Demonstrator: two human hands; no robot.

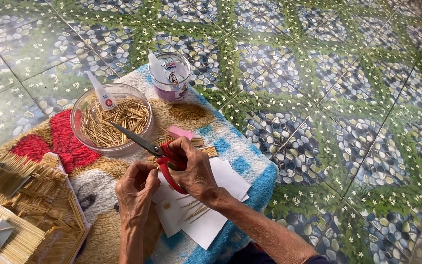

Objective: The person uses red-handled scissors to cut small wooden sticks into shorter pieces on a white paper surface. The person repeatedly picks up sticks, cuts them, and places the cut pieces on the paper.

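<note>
My right hand (195, 171) grips red-handled scissors (148, 146), whose blades point up-left over a clear plastic bowl (81, 105) full of thin wooden sticks. Just left of the handles, my left hand (136, 188) has its fingers pinched together; whether it holds a stick I cannot tell. Under both hands lie white paper sheets (221, 205) with a few loose sticks (195, 211) on them. A small glue bottle (100, 91) leans in the bowl.
A patterned mat (250, 161) covers the pebble-print tiled floor (328, 98). A stick-built model (23, 210) sits at the left. A clear cup (176, 89) with a glue bottle stands behind the bowl. A pink eraser-like block (180, 132) lies nearby.
</note>
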